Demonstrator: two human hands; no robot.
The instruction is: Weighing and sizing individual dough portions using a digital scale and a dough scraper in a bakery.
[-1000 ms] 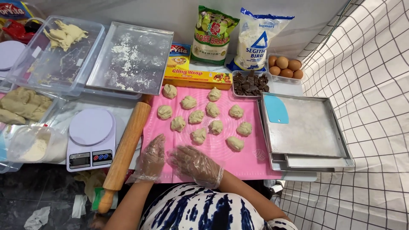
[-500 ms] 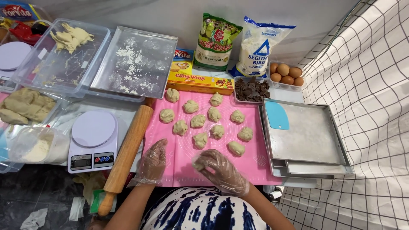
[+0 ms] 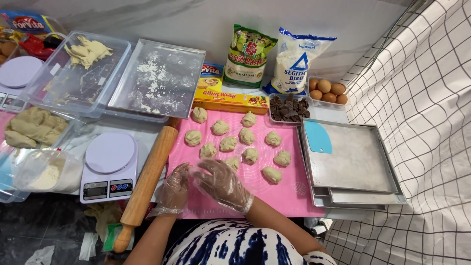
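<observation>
Both of my hands wear clear plastic gloves and hover over the near left part of a pink silicone mat. My left hand rests at the mat's left edge with its fingers loosely curled and nothing in it. My right hand crosses toward the left hand with fingers spread; its fingertips are close to the nearest dough ball. Several pale dough balls lie in rows on the mat. A wooden rolling pin lies along the mat's left side.
A white kitchen scale sits left of the pin. Stacked metal trays with a blue scraper stand right. Behind the mat are a yellow wrap box, chocolate chunks, eggs, two flour bags and a floured tray.
My right hand has swung from the mat's middle to the left, over my left hand. The left hand's fingers have curled up from lying flat on the mat.
</observation>
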